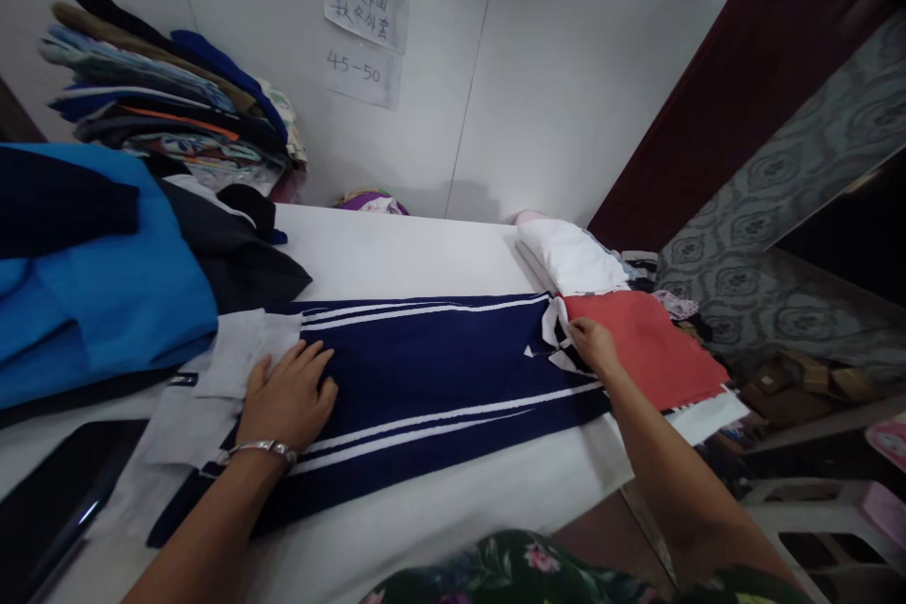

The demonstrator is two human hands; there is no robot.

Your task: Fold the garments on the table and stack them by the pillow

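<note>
A navy shirt (425, 377) with paired white stripes along both long sides lies flat across the table, its white-and-black collar (556, 330) to the right. My left hand (289, 396), wearing a silver bracelet, rests flat with fingers spread on the shirt's left end. Beside those fingers is a piece of light grey folded cloth (230, 354). At the other end my right hand (593, 344) pinches the edge of the collar, its fingertips closed and partly hidden. Just beyond that hand lies a folded red garment (644, 340).
A tall stack of folded clothes (162, 104) stands at the back left. In front of it lie a bright blue garment (106, 302) and a dark one. A black phone-like device (71, 491) sits at the near left. Folded white cloth (566, 250) lies at the back right, by the wall.
</note>
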